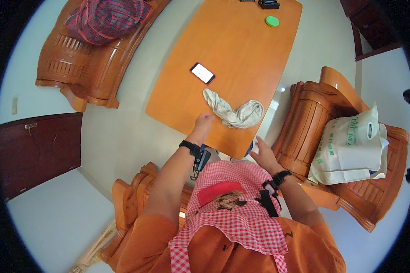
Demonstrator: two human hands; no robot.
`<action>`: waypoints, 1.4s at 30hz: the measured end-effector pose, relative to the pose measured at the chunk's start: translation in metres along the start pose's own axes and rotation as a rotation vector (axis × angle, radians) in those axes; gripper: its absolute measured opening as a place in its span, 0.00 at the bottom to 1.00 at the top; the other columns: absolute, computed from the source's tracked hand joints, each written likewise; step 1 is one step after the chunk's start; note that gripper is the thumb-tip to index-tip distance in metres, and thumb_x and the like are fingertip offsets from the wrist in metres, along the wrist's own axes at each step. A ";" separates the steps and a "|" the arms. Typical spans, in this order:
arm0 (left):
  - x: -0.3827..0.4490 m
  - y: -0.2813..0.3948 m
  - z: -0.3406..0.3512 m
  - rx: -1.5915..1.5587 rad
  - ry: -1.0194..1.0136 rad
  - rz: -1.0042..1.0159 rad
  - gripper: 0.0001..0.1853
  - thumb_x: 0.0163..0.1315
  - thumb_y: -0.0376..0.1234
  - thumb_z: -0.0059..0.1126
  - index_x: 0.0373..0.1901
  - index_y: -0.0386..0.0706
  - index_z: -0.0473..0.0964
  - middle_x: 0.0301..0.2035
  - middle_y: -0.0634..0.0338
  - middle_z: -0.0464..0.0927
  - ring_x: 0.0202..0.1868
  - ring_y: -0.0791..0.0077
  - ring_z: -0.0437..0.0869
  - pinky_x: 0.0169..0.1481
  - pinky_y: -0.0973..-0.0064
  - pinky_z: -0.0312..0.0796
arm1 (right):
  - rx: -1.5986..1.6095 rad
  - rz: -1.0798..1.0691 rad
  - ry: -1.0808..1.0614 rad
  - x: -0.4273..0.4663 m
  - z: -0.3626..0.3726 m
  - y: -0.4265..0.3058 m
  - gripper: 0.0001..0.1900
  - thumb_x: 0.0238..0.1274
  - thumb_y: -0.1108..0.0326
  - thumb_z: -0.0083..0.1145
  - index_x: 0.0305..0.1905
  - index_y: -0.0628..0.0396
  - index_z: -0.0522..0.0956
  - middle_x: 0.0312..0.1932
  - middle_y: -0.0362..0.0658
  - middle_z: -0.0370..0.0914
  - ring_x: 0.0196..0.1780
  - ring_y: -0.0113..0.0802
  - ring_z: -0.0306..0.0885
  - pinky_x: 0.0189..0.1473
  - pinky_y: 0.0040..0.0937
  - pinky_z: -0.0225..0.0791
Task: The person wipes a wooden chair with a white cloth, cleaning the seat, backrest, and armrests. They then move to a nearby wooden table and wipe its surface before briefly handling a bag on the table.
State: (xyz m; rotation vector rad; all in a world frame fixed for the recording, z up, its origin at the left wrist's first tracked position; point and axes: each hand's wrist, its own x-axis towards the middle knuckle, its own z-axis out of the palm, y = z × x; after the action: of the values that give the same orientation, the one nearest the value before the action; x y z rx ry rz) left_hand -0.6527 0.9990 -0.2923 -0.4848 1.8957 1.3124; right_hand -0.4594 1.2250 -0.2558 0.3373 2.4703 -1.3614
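A twisted, crumpled pale cloth (234, 112) lies in a curve on the near part of the wooden table (235, 54). My left hand (201, 128) is at the table's near edge, just left of the cloth. Its fingers are foreshortened, so their closure is unclear, and no object shows in it. Beyond the table's right corner, my right hand (264, 155) is empty with its fingers apart. A smartphone (202, 73) with a lit white screen rests on the tabletop past the cloth.
A green round lid (272, 21) and a black object (269, 4) sit at the table's far end. On the right, a wooden chair (304, 126) bears a white printed bag (345, 153). A plaid cloth bundle (107, 20) lies on the wooden bench (78, 65) at left.
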 end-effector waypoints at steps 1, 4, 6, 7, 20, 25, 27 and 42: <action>0.020 0.000 -0.006 -0.010 0.020 0.006 0.20 0.60 0.40 0.58 0.48 0.36 0.73 0.33 0.61 0.74 0.34 0.74 0.73 0.36 0.71 0.69 | 0.016 0.175 -0.090 -0.010 0.003 0.012 0.34 0.57 0.63 0.61 0.66 0.64 0.61 0.53 0.62 0.75 0.57 0.55 0.74 0.57 0.45 0.68; 0.089 0.006 -0.015 -0.016 0.115 0.015 0.18 0.54 0.37 0.62 0.40 0.31 0.76 0.29 0.57 0.77 0.30 0.72 0.76 0.33 0.70 0.69 | 0.007 0.384 -0.093 -0.053 0.016 0.048 0.29 0.59 0.60 0.60 0.61 0.65 0.68 0.51 0.60 0.78 0.54 0.51 0.78 0.54 0.42 0.71; 0.132 0.010 -0.010 0.004 0.244 0.050 0.20 0.53 0.37 0.64 0.38 0.28 0.76 0.29 0.55 0.78 0.30 0.71 0.77 0.33 0.68 0.69 | -0.021 0.473 0.011 -0.092 0.026 0.067 0.26 0.59 0.60 0.60 0.57 0.65 0.71 0.46 0.59 0.79 0.49 0.51 0.79 0.50 0.41 0.73; 0.149 0.011 -0.006 -0.020 0.253 0.066 0.22 0.52 0.38 0.65 0.38 0.26 0.75 0.31 0.52 0.79 0.32 0.68 0.78 0.35 0.67 0.70 | -0.046 0.556 0.042 -0.112 0.032 0.074 0.24 0.58 0.60 0.59 0.56 0.63 0.72 0.43 0.58 0.80 0.46 0.52 0.80 0.49 0.42 0.73; 0.224 0.099 0.049 0.336 0.557 -0.404 0.56 0.47 0.63 0.58 0.63 0.26 0.52 0.53 0.43 0.61 0.57 0.54 0.66 0.56 0.58 0.65 | 0.710 0.969 0.202 -0.201 0.123 0.071 0.12 0.63 0.68 0.57 0.49 0.60 0.77 0.41 0.44 0.80 0.42 0.38 0.77 0.44 0.30 0.72; 0.243 0.089 0.062 0.326 0.760 -0.490 0.47 0.45 0.57 0.61 0.57 0.30 0.57 0.47 0.50 0.63 0.49 0.59 0.69 0.50 0.61 0.67 | 0.277 0.863 0.067 -0.146 0.108 0.054 0.18 0.63 0.74 0.59 0.57 0.61 0.73 0.46 0.41 0.78 0.49 0.27 0.75 0.52 0.25 0.70; 0.243 0.074 0.054 0.447 0.803 -0.376 0.45 0.45 0.56 0.61 0.55 0.31 0.61 0.46 0.50 0.66 0.49 0.58 0.72 0.51 0.60 0.69 | 0.531 0.881 0.171 -0.132 0.096 0.044 0.18 0.63 0.73 0.60 0.57 0.61 0.72 0.45 0.40 0.78 0.48 0.27 0.74 0.52 0.25 0.69; -0.002 0.076 -0.050 -0.019 -0.497 -0.169 0.21 0.54 0.49 0.67 0.38 0.42 0.77 0.29 0.66 0.75 0.30 0.79 0.74 0.37 0.77 0.70 | 0.897 0.444 0.238 0.056 0.007 -0.123 0.30 0.72 0.51 0.48 0.69 0.59 0.61 0.61 0.47 0.72 0.65 0.35 0.68 0.68 0.33 0.57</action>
State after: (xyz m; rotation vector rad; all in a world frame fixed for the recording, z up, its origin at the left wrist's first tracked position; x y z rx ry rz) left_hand -0.7218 0.9832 -0.2351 -0.2852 1.4021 1.2054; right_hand -0.5525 1.1582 -0.1840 1.2041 1.6047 -2.1979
